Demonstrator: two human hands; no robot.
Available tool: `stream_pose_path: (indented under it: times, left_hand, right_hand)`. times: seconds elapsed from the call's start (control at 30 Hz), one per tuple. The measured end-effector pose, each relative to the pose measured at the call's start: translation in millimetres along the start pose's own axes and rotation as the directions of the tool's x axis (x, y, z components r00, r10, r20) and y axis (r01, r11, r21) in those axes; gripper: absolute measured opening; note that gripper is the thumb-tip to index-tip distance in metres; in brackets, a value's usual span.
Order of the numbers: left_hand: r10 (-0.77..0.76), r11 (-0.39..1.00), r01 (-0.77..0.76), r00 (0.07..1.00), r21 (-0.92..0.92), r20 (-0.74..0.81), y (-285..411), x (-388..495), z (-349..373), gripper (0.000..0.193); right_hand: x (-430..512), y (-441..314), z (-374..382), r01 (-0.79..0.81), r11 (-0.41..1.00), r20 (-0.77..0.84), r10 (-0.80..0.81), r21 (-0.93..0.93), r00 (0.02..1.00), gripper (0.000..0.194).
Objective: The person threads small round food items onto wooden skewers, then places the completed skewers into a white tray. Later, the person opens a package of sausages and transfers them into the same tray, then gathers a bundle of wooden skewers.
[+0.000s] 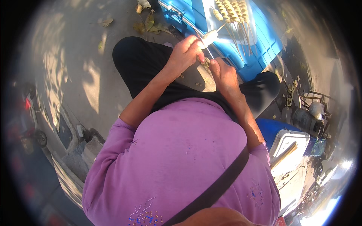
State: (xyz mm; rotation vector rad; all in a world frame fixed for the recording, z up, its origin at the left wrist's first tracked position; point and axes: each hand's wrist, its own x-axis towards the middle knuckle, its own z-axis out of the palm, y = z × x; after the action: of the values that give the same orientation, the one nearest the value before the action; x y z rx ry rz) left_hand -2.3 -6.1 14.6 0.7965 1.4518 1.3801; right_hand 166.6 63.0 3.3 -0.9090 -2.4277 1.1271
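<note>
My left hand grips a pale, soft-looking food roll threaded on a thin stick, whose tip sticks out up and to the right. Between my hands runs a narrow, shiny blade that crosses beside the roll. Its near end goes into my right hand, whose fingers are closed with the thumb on top; the handle is hidden. Just beyond, a whitish tray holds several spiral-cut food skewers, their bare sticks pointing towards me. One uncut roll lies at their left.
The tray rests on a large blue plastic box with a latch. At right, a bundle of wooden sticks lies on a white lid beside a blue container. Dry leaves litter the ground.
</note>
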Motion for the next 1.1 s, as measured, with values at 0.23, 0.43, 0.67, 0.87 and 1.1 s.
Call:
stream_pose_path:
  times: [0.23, 0.43, 0.67, 0.87, 1.1]
  left_hand:
    - [0.352, 0.912, -0.329, 0.934, 0.245, -0.055, -22.4, 10.6, -1.5, 0.024]
    - [-0.066, 0.993, 0.072, 0.996, -0.090, 0.067, -3.2, -5.7, 12.3, 0.026]
    - [-0.039, 0.775, 0.017, 0.999, -0.632, -0.020, 13.4, 12.7, 4.1, 0.028]
    - [0.075, 0.764, -0.092, 0.996, -0.638, -0.053, 13.2, 18.5, 8.0, 0.048]
    - [0.180, 0.761, -0.290, 0.954, -0.580, -0.240, 3.7, 29.7, 0.4, 0.045]
  right_hand:
    - [0.1, -2.8, -1.2, -0.011, 1.000, 0.017, 0.010, 0.014, 1.000, 0.044]
    - [6.2, -4.4, 3.9, -0.017, 0.996, -0.019, 0.019, 0.087, 1.000, 0.044]
    - [-2.6, 0.3, 12.8, -0.093, 0.820, -0.003, 0.115, 0.564, 0.993, 0.039]
    - [-17.0, -3.3, 17.7, -0.063, 0.853, -0.027, 0.090, 0.519, 0.996, 0.019]
    - [-24.9, -11.7, 20.1, -0.061, 0.951, 0.031, 0.054, 0.303, 0.998, 0.018]
